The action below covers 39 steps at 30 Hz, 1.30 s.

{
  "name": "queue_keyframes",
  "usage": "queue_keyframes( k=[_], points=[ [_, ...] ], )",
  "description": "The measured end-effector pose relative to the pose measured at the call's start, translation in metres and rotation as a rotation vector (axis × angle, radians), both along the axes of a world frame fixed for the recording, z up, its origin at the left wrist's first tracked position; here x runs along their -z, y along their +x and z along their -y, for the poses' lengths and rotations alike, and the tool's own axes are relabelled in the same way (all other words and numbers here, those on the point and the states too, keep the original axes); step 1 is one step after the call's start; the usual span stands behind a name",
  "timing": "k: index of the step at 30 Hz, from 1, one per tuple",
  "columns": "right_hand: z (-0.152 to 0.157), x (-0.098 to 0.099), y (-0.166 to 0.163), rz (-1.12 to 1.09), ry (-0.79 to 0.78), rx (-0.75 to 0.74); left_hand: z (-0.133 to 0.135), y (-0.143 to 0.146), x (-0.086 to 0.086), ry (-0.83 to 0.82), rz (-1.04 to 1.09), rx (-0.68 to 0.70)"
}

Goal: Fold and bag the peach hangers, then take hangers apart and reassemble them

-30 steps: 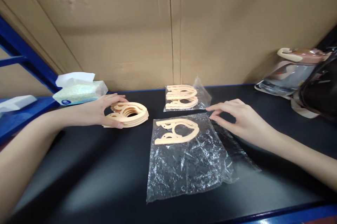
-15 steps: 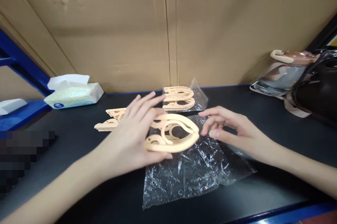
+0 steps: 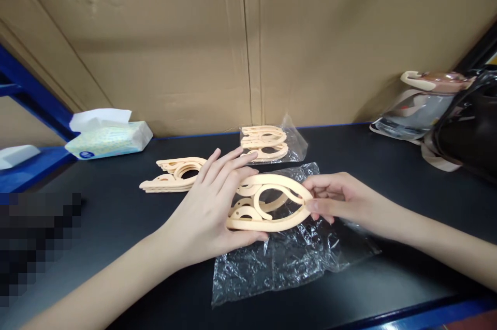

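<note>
A cream folding clothes hanger (image 3: 279, 224), folded up, is held above a clear plastic bag (image 3: 267, 268). My left hand (image 3: 217, 200) grips its left part, fingers over the top edge and thumb along the lower one. At the right tip, my right hand (image 3: 337, 198) pinches it between thumb and fingers. Part of another cream piece shows below the held one; whether it is also gripped I cannot tell. Left of my left hand lies a stack of folded hangers (image 3: 171, 182). Behind, more hangers (image 3: 267, 144) rest in or on a second clear bag (image 3: 297, 146).
A tissue pack (image 3: 112, 138) lies at the back left of the black table (image 3: 116, 206). A clear bottle (image 3: 419, 107) leans at the right beside a dark bag (image 3: 473, 128). Cardboard (image 3: 174, 61) walls off the back, and a blue frame (image 3: 34, 97) stands left.
My left hand has carried the hanger slightly right and toward me. My right hand, earlier apart from it, has closed on its right tip. More of the stack at left shows.
</note>
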State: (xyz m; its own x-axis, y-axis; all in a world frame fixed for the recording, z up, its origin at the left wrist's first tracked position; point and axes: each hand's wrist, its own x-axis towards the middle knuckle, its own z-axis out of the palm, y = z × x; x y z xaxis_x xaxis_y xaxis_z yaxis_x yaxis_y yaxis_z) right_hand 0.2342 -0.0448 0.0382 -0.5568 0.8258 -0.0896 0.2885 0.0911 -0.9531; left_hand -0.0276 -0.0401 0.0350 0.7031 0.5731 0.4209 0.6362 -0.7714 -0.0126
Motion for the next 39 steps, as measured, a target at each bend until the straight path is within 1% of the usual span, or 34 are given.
queue_keyframes(
  k=[9, 17, 19, 21, 23, 25, 26, 28, 30, 32, 35, 39],
  points=[
    [-0.007, 0.005, 0.005, -0.056, -0.045, 0.038, -0.006, -0.006, 0.002, -0.067, 0.045, 0.022],
    [-0.01, 0.006, 0.005, -0.113, -0.075, 0.038, -0.006, -0.004, 0.001, -0.045, 0.044, -0.004],
    [-0.011, 0.005, 0.006, -0.105, -0.065, 0.038, -0.006, -0.004, 0.001, -0.037, 0.051, -0.018],
    [-0.01, 0.004, 0.006, -0.065, -0.021, 0.041, -0.007, -0.005, 0.001, -0.024, 0.059, -0.024],
    [-0.008, 0.002, 0.006, 0.013, 0.065, 0.047, -0.007, -0.005, 0.002, 0.001, 0.068, -0.02],
    [-0.005, 0.002, 0.006, 0.115, 0.219, 0.069, -0.005, -0.005, 0.003, 0.03, 0.081, -0.019],
    [-0.003, 0.002, 0.006, 0.167, 0.333, 0.086, -0.004, -0.004, 0.003, 0.041, 0.09, -0.022],
    [-0.001, 0.003, 0.005, 0.262, 0.622, 0.094, -0.001, -0.002, 0.004, 0.057, 0.11, -0.032],
    [0.001, 0.004, 0.004, 0.35, 0.902, 0.064, 0.002, 0.002, 0.004, 0.055, 0.119, -0.038],
    [0.003, 0.006, 0.004, 0.431, 1.09, 0.011, 0.006, 0.006, 0.004, 0.037, 0.116, -0.036],
    [0.008, 0.007, 0.001, 0.514, 1.228, -0.026, 0.01, 0.01, 0.005, 0.013, 0.109, -0.028],
    [0.014, 0.005, -0.003, 0.543, 1.379, -0.013, 0.012, 0.013, 0.01, 0.031, 0.089, 0.005]
  ],
)
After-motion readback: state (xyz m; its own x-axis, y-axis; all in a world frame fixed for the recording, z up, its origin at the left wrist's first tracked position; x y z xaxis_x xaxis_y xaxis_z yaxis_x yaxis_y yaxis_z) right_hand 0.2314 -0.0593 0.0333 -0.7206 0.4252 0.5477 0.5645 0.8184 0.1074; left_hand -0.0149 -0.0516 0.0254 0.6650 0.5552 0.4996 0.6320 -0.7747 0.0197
